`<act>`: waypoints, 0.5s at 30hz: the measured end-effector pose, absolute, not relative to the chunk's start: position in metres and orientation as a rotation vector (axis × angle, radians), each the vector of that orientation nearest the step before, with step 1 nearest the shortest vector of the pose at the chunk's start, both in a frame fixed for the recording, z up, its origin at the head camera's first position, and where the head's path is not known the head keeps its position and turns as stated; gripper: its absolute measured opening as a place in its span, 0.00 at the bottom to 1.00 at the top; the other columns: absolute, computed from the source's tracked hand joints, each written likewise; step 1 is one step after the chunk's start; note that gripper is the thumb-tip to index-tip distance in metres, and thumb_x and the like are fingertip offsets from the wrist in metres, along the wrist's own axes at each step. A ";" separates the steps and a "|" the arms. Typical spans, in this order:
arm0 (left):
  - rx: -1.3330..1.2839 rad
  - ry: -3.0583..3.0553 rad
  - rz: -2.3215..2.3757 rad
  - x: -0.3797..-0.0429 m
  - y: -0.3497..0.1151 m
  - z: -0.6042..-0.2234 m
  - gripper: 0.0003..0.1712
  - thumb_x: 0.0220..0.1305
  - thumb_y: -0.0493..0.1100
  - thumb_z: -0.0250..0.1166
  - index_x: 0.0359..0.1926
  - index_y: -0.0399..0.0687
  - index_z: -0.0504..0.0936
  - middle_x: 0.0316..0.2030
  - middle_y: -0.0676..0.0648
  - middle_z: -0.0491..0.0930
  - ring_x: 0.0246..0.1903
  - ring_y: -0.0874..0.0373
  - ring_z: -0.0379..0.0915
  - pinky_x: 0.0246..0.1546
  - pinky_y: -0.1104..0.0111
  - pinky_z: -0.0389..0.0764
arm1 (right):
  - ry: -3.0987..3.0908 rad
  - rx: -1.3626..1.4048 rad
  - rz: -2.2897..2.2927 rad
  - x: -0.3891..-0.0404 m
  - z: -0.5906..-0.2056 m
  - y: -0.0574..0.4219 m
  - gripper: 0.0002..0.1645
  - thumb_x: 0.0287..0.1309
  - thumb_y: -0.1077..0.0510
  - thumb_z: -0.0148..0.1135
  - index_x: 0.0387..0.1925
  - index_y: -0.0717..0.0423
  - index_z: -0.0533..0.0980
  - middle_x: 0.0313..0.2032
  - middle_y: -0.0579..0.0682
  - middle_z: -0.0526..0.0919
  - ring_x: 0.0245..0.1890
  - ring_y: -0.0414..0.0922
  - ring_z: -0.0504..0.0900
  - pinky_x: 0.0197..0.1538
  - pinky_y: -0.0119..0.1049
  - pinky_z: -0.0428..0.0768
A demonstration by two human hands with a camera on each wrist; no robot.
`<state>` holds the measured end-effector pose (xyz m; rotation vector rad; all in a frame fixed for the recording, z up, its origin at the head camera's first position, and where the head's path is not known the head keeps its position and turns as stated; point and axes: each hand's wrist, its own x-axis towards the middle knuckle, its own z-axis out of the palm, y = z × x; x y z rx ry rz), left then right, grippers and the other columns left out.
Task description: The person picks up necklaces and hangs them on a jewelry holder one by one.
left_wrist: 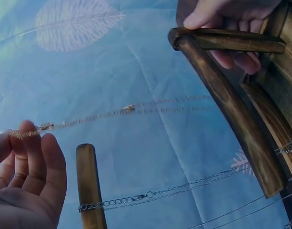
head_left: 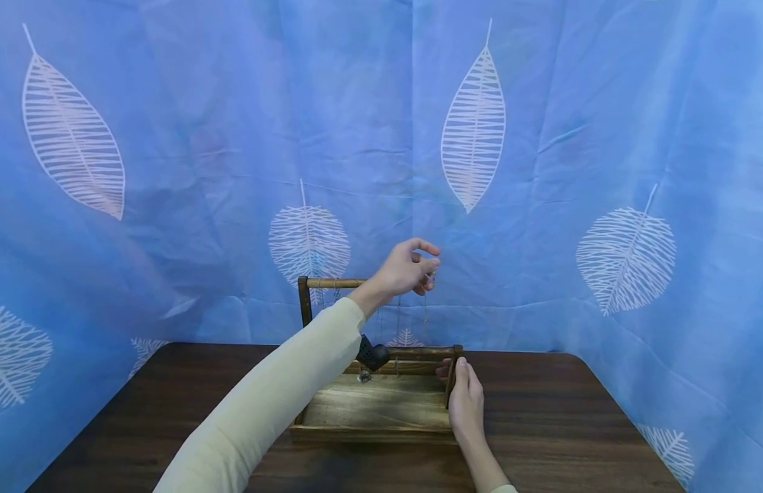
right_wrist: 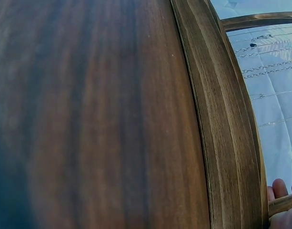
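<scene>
My left hand (head_left: 409, 268) is raised near the right end of the wooden stand's top bar (left_wrist: 90, 186). Its thumb and fingers pinch a thin gold-coloured chain necklace (left_wrist: 88, 118), whose two strands stretch down past the lower bar (left_wrist: 226, 95). Beside it, a silver chain (left_wrist: 179, 188) with a clasp hangs over the top bar. My right hand (head_left: 468, 404) grips the short right side piece of the wooden jewelry stand (head_left: 375, 430), thumb on the near side and fingers behind. In the right wrist view only some of its fingertips (right_wrist: 280, 188) show.
The stand's tray floor (head_left: 375, 404) lies on the dark wooden table (head_left: 542, 418). A small shiny pendant (head_left: 364, 376) hangs by the lower bar. A black camera (head_left: 372, 355) sits at my left wrist. A blue leaf-patterned curtain (head_left: 381, 137) closes off the back.
</scene>
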<state>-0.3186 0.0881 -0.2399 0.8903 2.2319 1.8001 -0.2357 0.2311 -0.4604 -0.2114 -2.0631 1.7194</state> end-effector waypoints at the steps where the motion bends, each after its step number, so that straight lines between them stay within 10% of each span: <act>1: 0.893 2.251 1.786 -0.319 0.090 -0.240 0.18 0.77 0.39 0.56 0.63 0.36 0.71 0.35 0.32 0.78 0.23 0.51 0.75 0.25 0.65 0.80 | -2.061 -0.212 1.718 -0.236 -0.461 0.231 0.44 0.75 0.29 0.29 0.56 0.60 0.76 0.48 0.58 0.82 0.53 0.54 0.77 0.58 0.51 0.69; 15: 0.917 2.446 1.364 -0.315 0.094 -0.230 0.10 0.80 0.38 0.49 0.54 0.44 0.75 0.34 0.41 0.78 0.13 0.60 0.50 0.17 0.67 0.60 | -2.058 -0.211 1.724 -0.235 -0.459 0.231 0.40 0.78 0.34 0.30 0.56 0.61 0.76 0.48 0.58 0.82 0.53 0.54 0.77 0.58 0.51 0.69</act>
